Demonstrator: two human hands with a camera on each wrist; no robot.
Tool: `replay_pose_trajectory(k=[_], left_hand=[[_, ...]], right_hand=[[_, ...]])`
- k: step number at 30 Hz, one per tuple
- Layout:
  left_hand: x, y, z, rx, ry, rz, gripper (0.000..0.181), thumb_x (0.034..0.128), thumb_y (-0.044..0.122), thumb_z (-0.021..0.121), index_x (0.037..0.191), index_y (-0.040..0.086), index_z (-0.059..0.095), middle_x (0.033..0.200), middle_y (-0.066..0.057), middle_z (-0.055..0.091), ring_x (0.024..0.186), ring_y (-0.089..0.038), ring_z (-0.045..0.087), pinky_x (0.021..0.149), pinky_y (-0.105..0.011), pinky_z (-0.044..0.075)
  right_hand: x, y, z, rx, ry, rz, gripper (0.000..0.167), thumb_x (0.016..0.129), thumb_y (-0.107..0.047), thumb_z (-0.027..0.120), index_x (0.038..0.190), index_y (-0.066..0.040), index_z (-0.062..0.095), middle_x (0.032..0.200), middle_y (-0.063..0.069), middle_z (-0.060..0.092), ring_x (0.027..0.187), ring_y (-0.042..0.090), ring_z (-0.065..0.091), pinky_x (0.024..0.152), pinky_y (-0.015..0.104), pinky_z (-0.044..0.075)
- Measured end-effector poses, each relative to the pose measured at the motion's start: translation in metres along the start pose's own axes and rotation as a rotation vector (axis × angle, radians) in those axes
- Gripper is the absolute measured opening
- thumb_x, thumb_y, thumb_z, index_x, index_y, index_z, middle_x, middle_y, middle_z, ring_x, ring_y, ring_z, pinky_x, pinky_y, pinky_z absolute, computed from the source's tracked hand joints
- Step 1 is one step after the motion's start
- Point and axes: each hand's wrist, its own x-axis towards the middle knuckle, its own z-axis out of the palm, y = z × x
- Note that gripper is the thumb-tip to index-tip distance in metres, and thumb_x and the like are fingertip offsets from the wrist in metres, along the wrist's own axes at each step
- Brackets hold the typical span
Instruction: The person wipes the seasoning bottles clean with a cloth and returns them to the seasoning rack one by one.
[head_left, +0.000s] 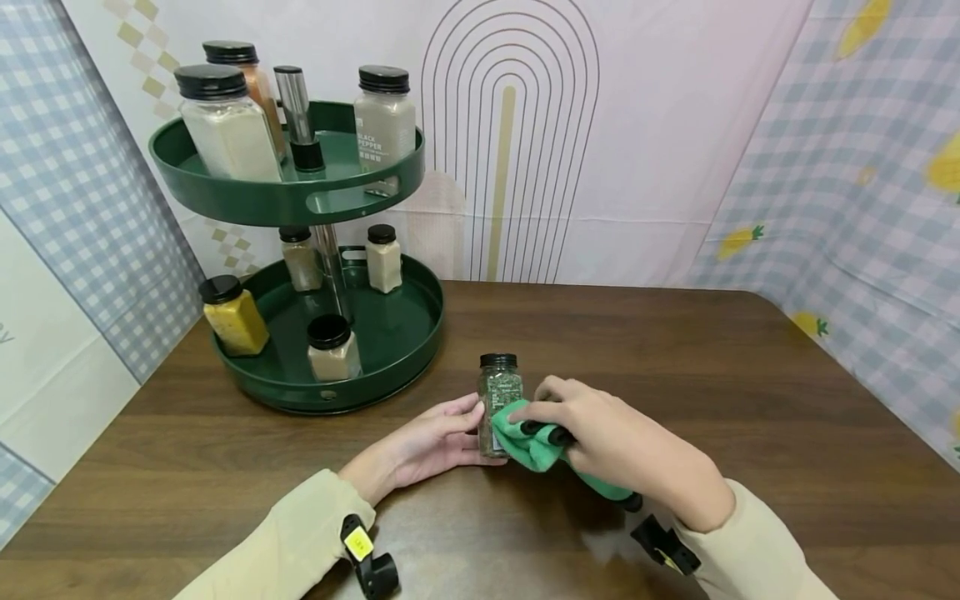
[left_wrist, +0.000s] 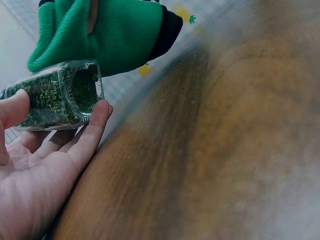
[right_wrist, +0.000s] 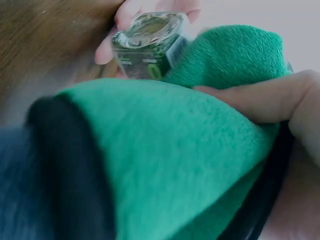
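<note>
A clear glass spice jar of green dried herbs, with a black lid (head_left: 498, 361), stands upright in the head view, held by my left hand (head_left: 438, 442). In the left wrist view the thumb and fingers hold the jar (left_wrist: 47, 100), one fingertip at its base edge. My right hand (head_left: 600, 425) grips a green cloth (head_left: 534, 446) with black edging against the jar's right side. The right wrist view shows the bunched cloth (right_wrist: 165, 150) filling the middle, the thumb pressed on it, and the jar's base (right_wrist: 152, 30) beyond.
A green two-tier turntable rack (head_left: 330, 400) stands at the left on the wooden table (head_left: 637, 350). Its upper tier holds a black pepper jar (head_left: 385, 125) and other large jars. Several small jars are on the lower tier, the yellow one (head_left: 236, 321) at its left rim.
</note>
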Motion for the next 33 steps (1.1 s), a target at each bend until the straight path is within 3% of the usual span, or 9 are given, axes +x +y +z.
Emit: replay_pose_trajectory(k=[7, 10, 13, 17, 24, 27, 33], left_hand=[[-0.001, -0.003, -0.001, 0.027, 0.025, 0.006, 0.055, 0.1003, 0.024, 0.040, 0.145, 0.005, 0.014, 0.139, -0.018, 0.037, 0.121, -0.026, 0.046, 0.107, -0.053, 0.027], [-0.001, -0.003, -0.001, 0.031, 0.025, 0.012, 0.053, 0.1001, 0.026, 0.040, 0.144, 0.005, 0.017, 0.136, -0.018, 0.039, 0.120, -0.027, 0.047, 0.107, -0.052, 0.029], [0.000, -0.003, -0.002, 0.016, 0.010, 0.023, 0.053, 0.0997, 0.029, 0.041, 0.143, 0.006, 0.019, 0.132, -0.015, 0.045, 0.117, -0.025, 0.050, 0.104, -0.048, 0.035], [0.000, -0.003, -0.003, -0.011, -0.033, 0.033, 0.055, 0.0995, 0.033, 0.040, 0.144, 0.007, 0.021, 0.126, -0.008, 0.051, 0.112, -0.023, 0.055, 0.100, -0.044, 0.040], [-0.001, -0.002, -0.005, 0.009, -0.069, 0.040, 0.055, 0.0975, 0.031, 0.047, 0.143, 0.007, 0.025, 0.126, -0.008, 0.053, 0.113, -0.030, 0.056, 0.098, -0.043, 0.043], [-0.002, -0.001, -0.005, 0.027, -0.066, 0.038, 0.052, 0.0960, 0.031, 0.050, 0.138, 0.009, 0.028, 0.124, -0.008, 0.052, 0.111, -0.029, 0.057, 0.095, -0.040, 0.045], [-0.002, -0.001, -0.006, 0.011, -0.065, 0.047, 0.038, 0.0969, 0.028, 0.049, 0.129, 0.014, 0.035, 0.123, -0.005, 0.051, 0.112, -0.025, 0.054, 0.093, -0.040, 0.045]], right_hand=[[-0.004, -0.006, -0.001, 0.027, -0.150, -0.021, 0.067, 0.068, 0.017, 0.047, 0.110, -0.032, 0.066, 0.090, -0.010, 0.049, 0.074, 0.007, 0.045, 0.065, 0.020, 0.040], [-0.004, -0.006, -0.001, 0.033, -0.163, -0.042, 0.067, 0.068, 0.016, 0.044, 0.107, -0.032, 0.067, 0.091, -0.012, 0.049, 0.076, 0.006, 0.047, 0.067, 0.020, 0.041], [-0.005, -0.005, -0.003, 0.047, -0.099, -0.062, 0.067, 0.068, 0.016, 0.043, 0.108, -0.032, 0.066, 0.095, -0.013, 0.052, 0.079, 0.004, 0.050, 0.070, 0.020, 0.044], [-0.004, -0.002, -0.006, 0.045, 0.080, -0.079, 0.067, 0.067, 0.017, 0.043, 0.112, -0.028, 0.065, 0.104, -0.009, 0.055, 0.084, 0.004, 0.053, 0.071, 0.022, 0.046], [0.003, 0.002, -0.002, -0.026, 0.388, 0.004, 0.070, 0.066, 0.019, 0.048, 0.121, -0.023, 0.060, 0.113, 0.001, 0.053, 0.096, 0.016, 0.055, 0.074, 0.031, 0.047], [0.007, 0.002, 0.004, -0.045, 0.435, 0.030, 0.070, 0.065, 0.019, 0.050, 0.121, -0.021, 0.059, 0.112, 0.004, 0.053, 0.096, 0.019, 0.055, 0.073, 0.033, 0.048], [0.010, 0.000, 0.010, -0.055, 0.414, 0.013, 0.069, 0.063, 0.019, 0.050, 0.118, -0.020, 0.060, 0.109, 0.006, 0.054, 0.095, 0.021, 0.055, 0.073, 0.032, 0.048]])
